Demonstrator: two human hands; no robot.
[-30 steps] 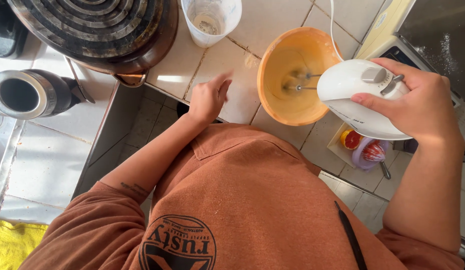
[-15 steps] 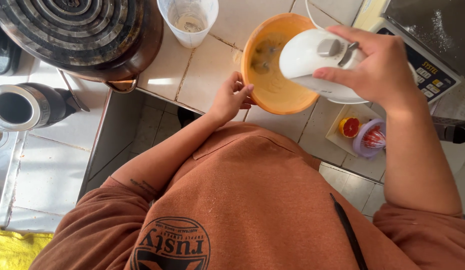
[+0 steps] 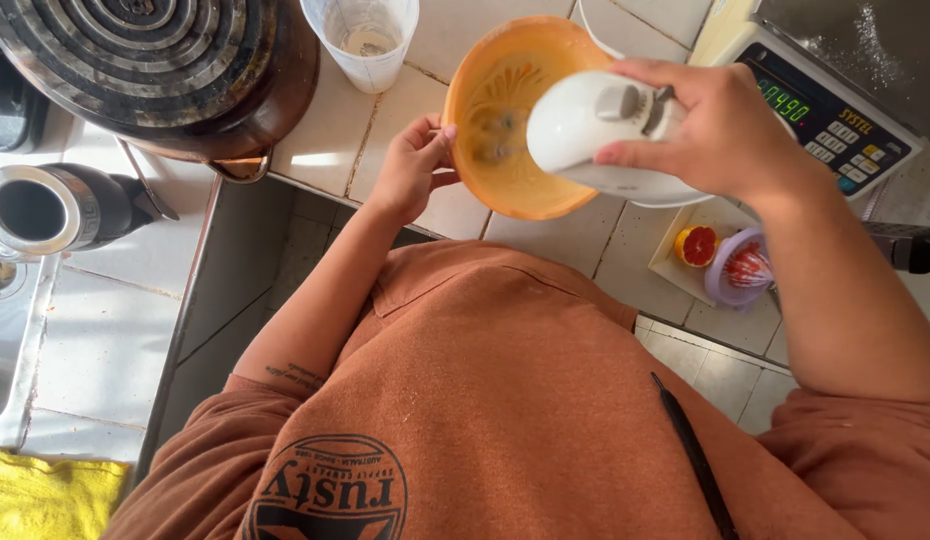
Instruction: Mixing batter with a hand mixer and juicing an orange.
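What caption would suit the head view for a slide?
Right hand holds a white hand mixer over an orange bowl; left hand steadies its rim.

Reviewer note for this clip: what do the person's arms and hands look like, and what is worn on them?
Both hands are bare: no gloves, rings or watch show on the left hand or the right hand. The forearms are uncovered. Short, loose, rust-orange T-shirt sleeves end near the elbows. A small dark line of tattooed lettering sits on the left arm just below its sleeve. The nails look short and unpainted.
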